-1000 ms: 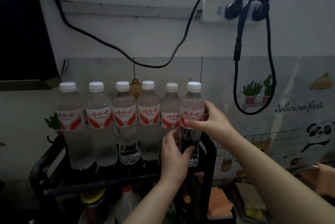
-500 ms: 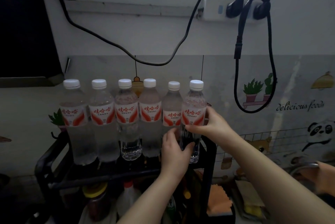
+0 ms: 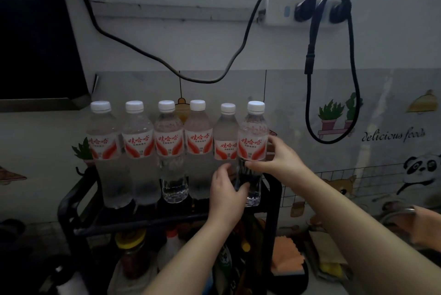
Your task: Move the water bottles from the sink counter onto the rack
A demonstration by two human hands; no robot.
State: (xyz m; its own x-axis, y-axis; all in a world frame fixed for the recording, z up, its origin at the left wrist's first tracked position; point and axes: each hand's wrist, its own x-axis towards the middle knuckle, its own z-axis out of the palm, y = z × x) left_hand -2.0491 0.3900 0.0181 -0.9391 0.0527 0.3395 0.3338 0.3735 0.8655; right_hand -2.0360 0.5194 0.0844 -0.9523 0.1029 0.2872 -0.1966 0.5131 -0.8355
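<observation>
- OK, six water bottles with white caps and red-and-white labels stand upright in a row on the top shelf of the black rack point(image 3: 71, 201), centre-left of frame.
- Right-end bottle point(image 3: 253, 144) is the one being handled. It is upright, touching its neighbour on the left, and sits a little nearer the camera than the rest.
- Its base is at shelf level near the rack's right post. Cannot tell whether it is fully set down.
- Left hand point(image 3: 226, 195) wraps the bottle's lower half, thumb across the front, fingers round the left side.
- Right hand point(image 3: 282, 161) holds it just under the label, thumb across the front, fingers round the back right.
- Other five bottles point(image 3: 169, 146) stand side by side to the left, nobody touching them.
- Lower level of the rack, bottom centre: a jar point(image 3: 130, 247) with a yellow lid and a white bottle point(image 3: 170, 244) with a red cap; it is too dark there to make out more.
- Orange cloth point(image 3: 287, 255) lies just right of the rack, bottom of frame.
- White power strip point(image 3: 281, 11) on the wall, upper right, with two black plugs in it and cables point(image 3: 238, 56) hanging in loops.
</observation>
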